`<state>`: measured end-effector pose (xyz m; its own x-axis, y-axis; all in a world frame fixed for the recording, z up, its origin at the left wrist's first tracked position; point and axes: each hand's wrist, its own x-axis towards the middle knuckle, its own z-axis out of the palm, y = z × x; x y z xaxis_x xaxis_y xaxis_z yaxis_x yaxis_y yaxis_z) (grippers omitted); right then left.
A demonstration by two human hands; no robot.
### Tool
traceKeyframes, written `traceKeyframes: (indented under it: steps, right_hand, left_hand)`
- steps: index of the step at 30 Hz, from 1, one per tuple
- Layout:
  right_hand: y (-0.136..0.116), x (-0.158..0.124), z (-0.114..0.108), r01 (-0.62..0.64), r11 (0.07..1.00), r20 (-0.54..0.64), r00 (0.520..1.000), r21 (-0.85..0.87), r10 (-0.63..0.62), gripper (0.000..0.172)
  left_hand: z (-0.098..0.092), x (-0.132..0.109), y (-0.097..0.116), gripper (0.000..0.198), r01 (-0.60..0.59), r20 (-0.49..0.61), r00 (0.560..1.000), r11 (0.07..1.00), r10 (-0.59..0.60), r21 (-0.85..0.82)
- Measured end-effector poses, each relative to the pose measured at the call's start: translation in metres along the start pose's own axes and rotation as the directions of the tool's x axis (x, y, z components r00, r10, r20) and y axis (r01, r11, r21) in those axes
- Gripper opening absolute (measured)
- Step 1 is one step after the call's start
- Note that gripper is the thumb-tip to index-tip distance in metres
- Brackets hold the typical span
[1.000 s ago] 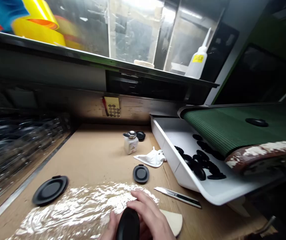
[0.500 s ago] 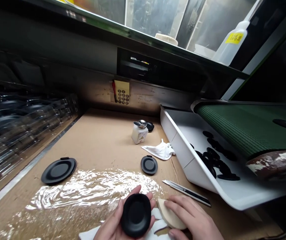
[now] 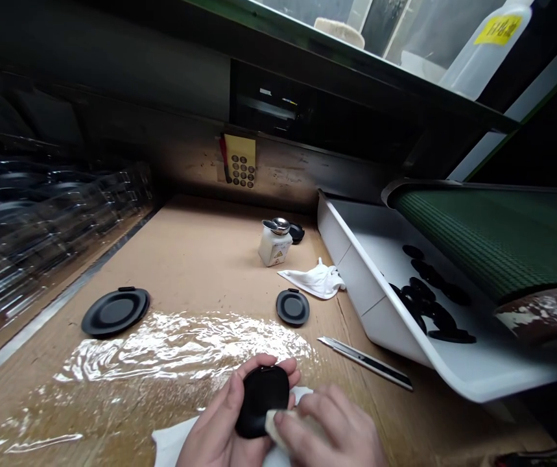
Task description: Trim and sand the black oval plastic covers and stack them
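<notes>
One black oval cap [image 3: 262,401], held up over the table [image 3: 200,259] by its edge in my curled left fingers [image 3: 271,361]; judged stiff, light, smooth, likely slippery, best gripped at the rim. My right fingers [image 3: 318,407] pressed a cream pad [image 3: 278,421] against it.

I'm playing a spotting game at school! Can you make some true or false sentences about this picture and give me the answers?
1. The left hand holds a black oval piece. True.
2. The right hand is holding a knife. False: it presses a pale pad on the black piece, and the knife lies on the table.
3. A white cloth lies on the table. True.
4. The white tray is full of spoons. False: it holds black round pieces.
5. A small white bottle stands upright. True.
</notes>
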<state>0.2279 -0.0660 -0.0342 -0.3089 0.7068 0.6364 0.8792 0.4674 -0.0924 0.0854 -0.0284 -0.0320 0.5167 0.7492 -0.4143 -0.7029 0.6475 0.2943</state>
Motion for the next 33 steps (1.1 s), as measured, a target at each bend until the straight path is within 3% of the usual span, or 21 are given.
traceKeyframes:
  steps: [7,14,21,28,30,33]
  right_hand:
    - [0.026,0.025,-0.008,-0.051,0.993,0.061,0.997,0.106,0.044,0.021]
    - [0.006,-0.006,0.002,-0.006,0.985,0.059,0.998,0.175,-0.004,0.024]
    - [0.031,0.019,-0.012,-0.125,0.974,0.066,0.991,0.188,0.114,0.022]
    - [0.028,-0.003,-0.020,-0.070,0.940,0.116,0.993,0.334,0.033,0.022]
    - [0.017,-0.007,-0.010,-0.033,0.949,0.079,0.997,0.315,0.009,0.020]
    - [-0.003,-0.005,0.008,-0.004,0.968,-0.095,0.995,0.253,0.029,0.014]
  left_hand:
    - [0.007,0.003,-0.005,0.029,-0.085,-0.122,0.988,0.995,0.090,0.044]
    - [0.006,0.001,-0.001,0.034,-0.001,-0.049,0.999,0.998,0.004,0.060]
    - [0.013,-0.002,0.000,0.026,-0.069,-0.068,0.995,0.995,0.074,0.071]
    - [0.011,-0.003,0.003,0.034,-0.001,-0.023,1.000,1.000,0.001,0.028]
    - [0.010,-0.003,0.002,0.034,0.009,-0.020,1.000,0.999,-0.009,0.034]
    - [0.010,-0.002,-0.001,0.033,0.005,-0.033,0.999,0.999,-0.004,0.045]
